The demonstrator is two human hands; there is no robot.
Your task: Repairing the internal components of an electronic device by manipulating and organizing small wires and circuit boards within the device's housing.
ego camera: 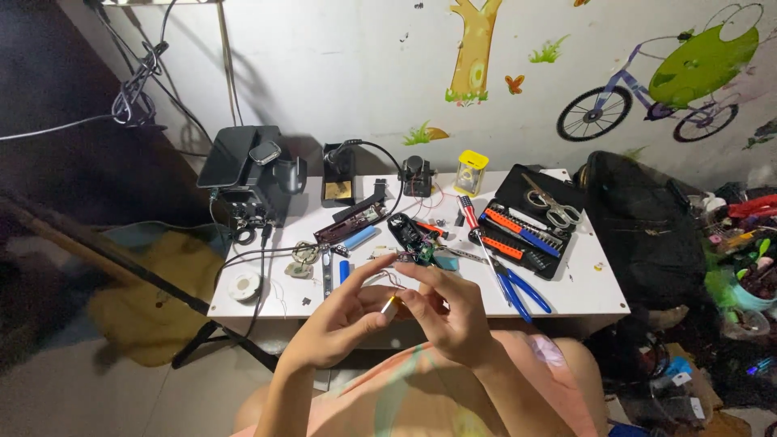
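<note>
1. Brass-coloured and small, the cylindrical part (390, 305) sits between your two hands, held above your lap just in front of the near edge of the white worktop (583, 295).
2. Your left hand (344, 311) has its grip closed on that part, thumb and fingers pinching it from the left side.
3. Your right hand (449, 311) meets it from the other side; its fingertips touch or pinch the same part, though whether they press firmly I cannot tell. Thin wires (388, 279) seem to run from the part up toward the worktop.
4. What looks done, as a judgement: the opened black device (409, 235) lies on the worktop with its inside and a small circuit board (422, 254) exposed, so the taking-apart stage seems finished. A second black shell piece (352, 220) lies apart to its left.
5. Tools are out and lying ready: a red-handled screwdriver (469, 212), blue-handled pliers (518, 290), a bit set in an open black case (526, 231) with scissors (550, 206) on it, and a spool of solder (245, 285).
6. A soldering station (251, 174) stands at the left rear of the worktop.
7. What seems left: the small part is not back in the device, and the shell is not closed. Two blue cylinders (356, 240) also lie loose near the shell.
</note>
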